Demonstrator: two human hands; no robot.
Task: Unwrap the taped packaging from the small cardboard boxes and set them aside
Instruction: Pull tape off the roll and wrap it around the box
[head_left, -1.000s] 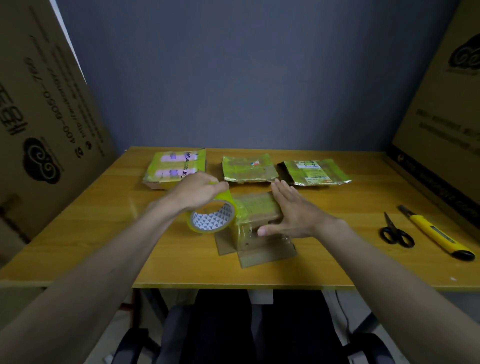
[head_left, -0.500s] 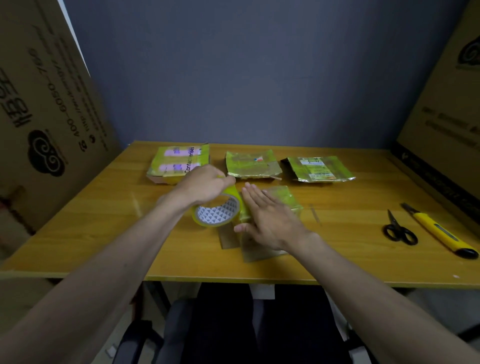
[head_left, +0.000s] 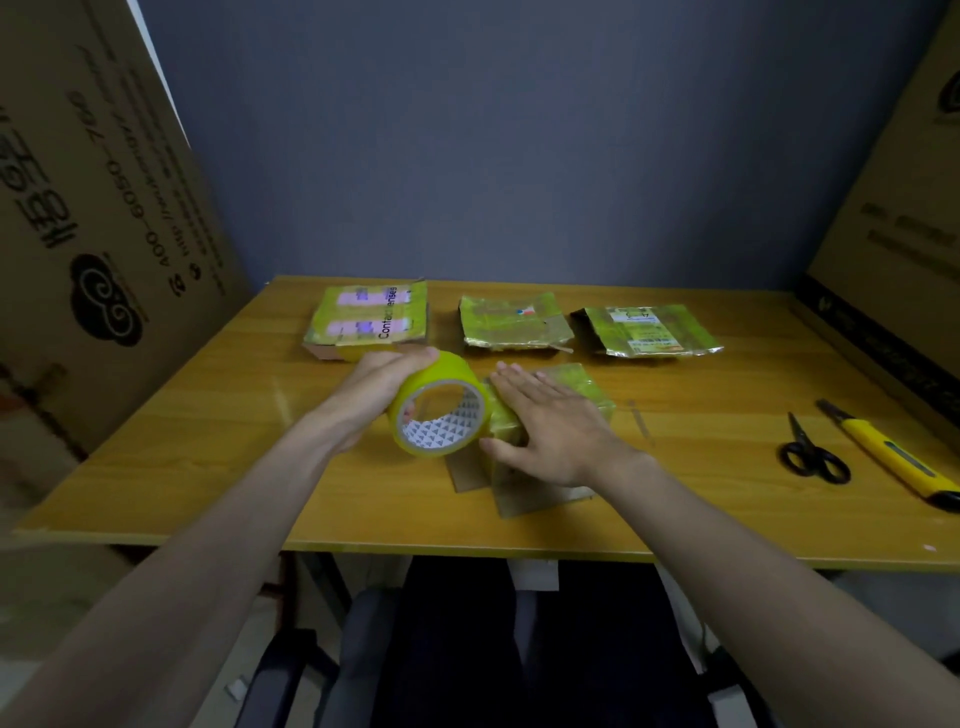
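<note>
Both hands are held over the middle of the counter (head_left: 208, 457): the left hand (head_left: 376, 387) is curled round a yellow tape roll (head_left: 440, 410), gripped by its outer band with its open core turned toward the camera, while the right hand (head_left: 550, 426) is laid flat, fingers straight and together, on top of a small tape-wrapped box (head_left: 582, 387). The roll is held tilted, just beside the box's left end and touching or nearly touching it; which of the two cannot be told. The box is set on brown cardboard flaps (head_left: 524, 493) that are spread out on the counter toward the near edge. Three more wrapped packages are lined up in a row along the far side of the counter: a left package (head_left: 371, 322) with pink labels and dark lettering, a middle package (head_left: 511, 327) in crinkled yellow-green tape, and a right package (head_left: 649, 330) with a pale printed label. Black scissors (head_left: 810, 454) are laid well to the right of the box, and a yellow utility knife (head_left: 888, 454) is laid just beyond them near the right edge. Large printed cartons (head_left: 93, 218) are stood against both sides of the counter, before a grey-blue wall (head_left: 493, 145). A dark chair (head_left: 467, 649) is seen below the near edge.
</note>
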